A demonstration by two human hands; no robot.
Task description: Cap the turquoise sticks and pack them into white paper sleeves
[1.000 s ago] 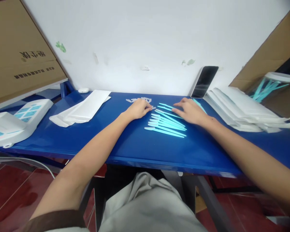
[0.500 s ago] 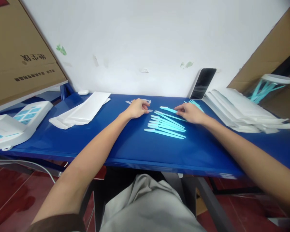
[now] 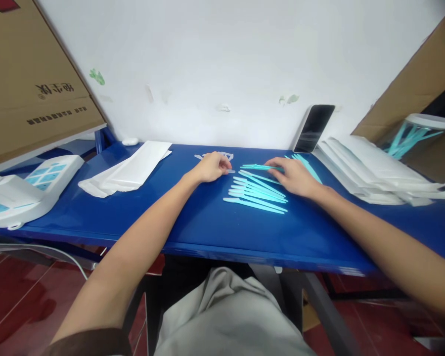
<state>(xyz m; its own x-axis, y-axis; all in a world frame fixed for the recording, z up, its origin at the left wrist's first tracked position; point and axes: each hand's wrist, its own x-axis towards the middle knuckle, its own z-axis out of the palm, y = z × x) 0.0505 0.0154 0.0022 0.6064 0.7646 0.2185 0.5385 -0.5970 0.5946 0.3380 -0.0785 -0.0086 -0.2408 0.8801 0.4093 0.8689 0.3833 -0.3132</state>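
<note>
1. A glossy blue bench (image 3: 207,225) is running across the view, its far edge meeting a white wall (image 3: 222,64) that is showing scuffs and green marks.
2. The left hand (image 3: 211,167) is hovering low over the bench's middle, its fingers pinching narrowly a small translucent whitish plastic piece (image 3: 230,171); more translucent pieces (image 3: 229,156) are lying just behind it.
3. The right hand (image 3: 291,174) is facing it, fingers closing narrowly around at least one slim turquoise plastic stick (image 3: 249,166) that is pointing toward the left hand.
4. Below and between the hands, a row of turquoise sticks with pale tips (image 3: 257,193) is lying on the bench; loose turquoise sticks (image 3: 308,167) are lying behind the right hand.
5. A black-screened phone (image 3: 314,129) is leaning against the wall, near a stack of white pouches (image 3: 381,170) and a clear jar holding turquoise sticks (image 3: 417,133).
6. On the left, flat white paper sleeves (image 3: 129,168), a small white rounded case (image 3: 130,141) and a white plastic object with blue panels (image 3: 59,183) are resting.
7. A brown printed cardboard box (image 3: 33,64) is standing beyond; red floor tiles (image 3: 20,291) are showing beneath.
</note>
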